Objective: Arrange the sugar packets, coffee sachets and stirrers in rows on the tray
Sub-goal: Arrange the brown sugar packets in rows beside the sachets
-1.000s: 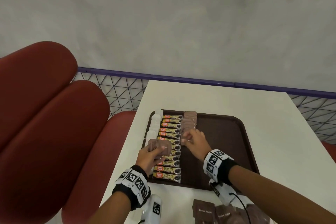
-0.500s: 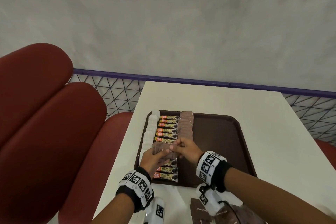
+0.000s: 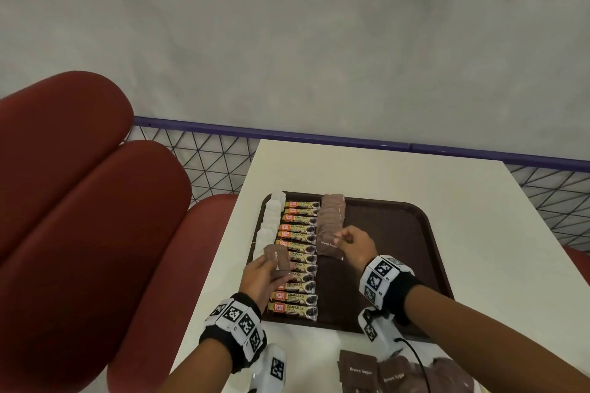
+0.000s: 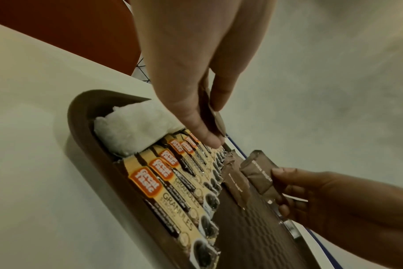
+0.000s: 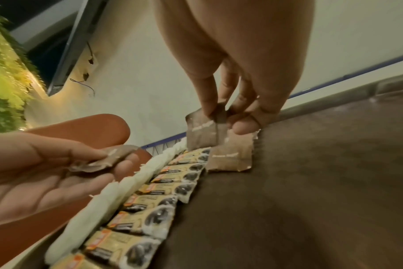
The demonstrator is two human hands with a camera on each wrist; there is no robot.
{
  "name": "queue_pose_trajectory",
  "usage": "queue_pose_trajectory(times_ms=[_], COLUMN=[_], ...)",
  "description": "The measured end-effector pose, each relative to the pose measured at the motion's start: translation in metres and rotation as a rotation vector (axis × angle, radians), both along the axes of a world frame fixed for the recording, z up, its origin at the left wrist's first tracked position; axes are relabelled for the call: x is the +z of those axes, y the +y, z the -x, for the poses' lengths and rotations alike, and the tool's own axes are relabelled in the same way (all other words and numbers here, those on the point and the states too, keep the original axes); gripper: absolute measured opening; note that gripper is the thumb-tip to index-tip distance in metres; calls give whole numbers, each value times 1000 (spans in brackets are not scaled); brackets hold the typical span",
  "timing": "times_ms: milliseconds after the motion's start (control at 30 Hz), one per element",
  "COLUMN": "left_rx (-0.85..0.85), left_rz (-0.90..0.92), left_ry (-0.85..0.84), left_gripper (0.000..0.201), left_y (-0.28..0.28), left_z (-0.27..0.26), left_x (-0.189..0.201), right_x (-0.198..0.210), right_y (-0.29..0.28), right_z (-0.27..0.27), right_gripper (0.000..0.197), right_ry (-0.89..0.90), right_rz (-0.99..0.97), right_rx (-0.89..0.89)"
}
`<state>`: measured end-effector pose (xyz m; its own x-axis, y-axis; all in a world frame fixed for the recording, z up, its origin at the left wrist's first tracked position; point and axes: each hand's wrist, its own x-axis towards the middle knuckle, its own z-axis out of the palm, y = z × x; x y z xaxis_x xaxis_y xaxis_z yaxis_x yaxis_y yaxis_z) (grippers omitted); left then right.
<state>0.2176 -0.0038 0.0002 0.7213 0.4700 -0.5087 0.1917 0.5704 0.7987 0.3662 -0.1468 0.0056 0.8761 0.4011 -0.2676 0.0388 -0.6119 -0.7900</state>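
My right hand [image 3: 352, 244] pinches one sugar packet [image 5: 206, 133], left hand [image 3: 261, 274] grips spares [image 3: 277, 262], probably several; a careless drop could knock the row [image 3: 332, 223] crooked.

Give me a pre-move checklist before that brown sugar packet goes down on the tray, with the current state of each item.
1. Right hand pinches one brown sugar packet: ok.
2. Packet hangs over the near end of the brown sugar row, above the last laid packet: ok.
3. Bare tray floor free next to that end for the row to continue: ok.
4. Left hand holds spare brown sugar packets, clear of the drop spot: ok.
5. Coffee sachet row beside the drop spot lies undisturbed: ok.
6. Only one packet in the right-hand pinch, not two stuck together: cannot tell.
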Motion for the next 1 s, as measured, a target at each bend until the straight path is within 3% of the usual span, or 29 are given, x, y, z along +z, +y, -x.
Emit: queue_pose_trajectory(times_ms=[333, 700, 767, 1000], left_rx=[123, 84, 76, 110], left_rz=[-29, -109, -122, -138], left_ry=[40, 23, 24, 14], left_gripper=[25, 14, 17, 38], left_y=[13, 20, 19, 15], left_z=[3, 9, 9, 4], left_x=[-7, -9, -8, 0], right_x=[-16, -26, -26, -16], right_y=[8, 14, 13, 7], right_z=[-9, -14, -13, -8], right_gripper=[7, 14, 7, 20], right_ry=[-70, -297, -324, -393], right_rz=[162, 336, 353, 263], right_rx=[59, 201, 205, 206])
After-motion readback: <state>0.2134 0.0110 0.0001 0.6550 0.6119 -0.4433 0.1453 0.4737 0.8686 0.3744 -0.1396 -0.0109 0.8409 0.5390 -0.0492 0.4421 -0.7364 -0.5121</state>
